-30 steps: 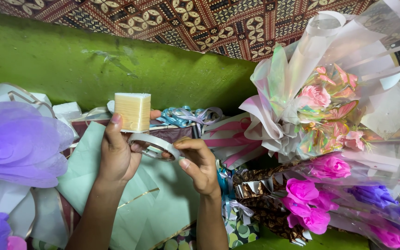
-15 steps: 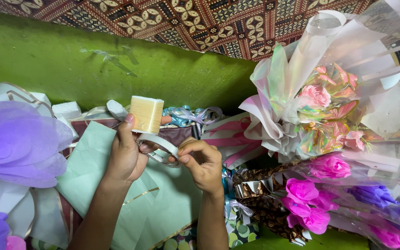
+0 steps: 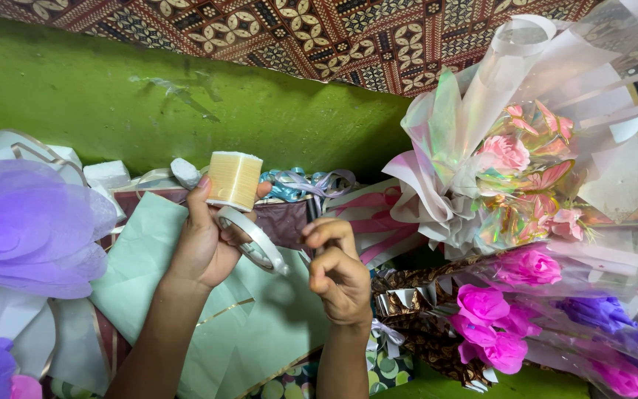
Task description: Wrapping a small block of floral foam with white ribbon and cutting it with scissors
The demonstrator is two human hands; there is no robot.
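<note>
My left hand (image 3: 204,240) grips a cream spool of thread (image 3: 234,179) between thumb and fingers, and a roll of clear tape (image 3: 256,240) hangs around its lower fingers. My right hand (image 3: 337,270) is just to the right, fingers pinched shut on something thin near the tape roll; I cannot make out a thread between them. Both hands hover over pale green wrapping paper (image 3: 149,258).
A bouquet of pink flowers in iridescent wrap (image 3: 511,162) lies at the right, with magenta and purple flowers (image 3: 496,325) below it. A purple mesh flower (image 3: 27,222) is at the left. Tangled ribbons (image 3: 300,183) lie behind the hands, against a green wall (image 3: 112,89).
My left hand has turned the spool and shifted it a little to the right. My right hand has risen and closed its fingers near the tape roll.
</note>
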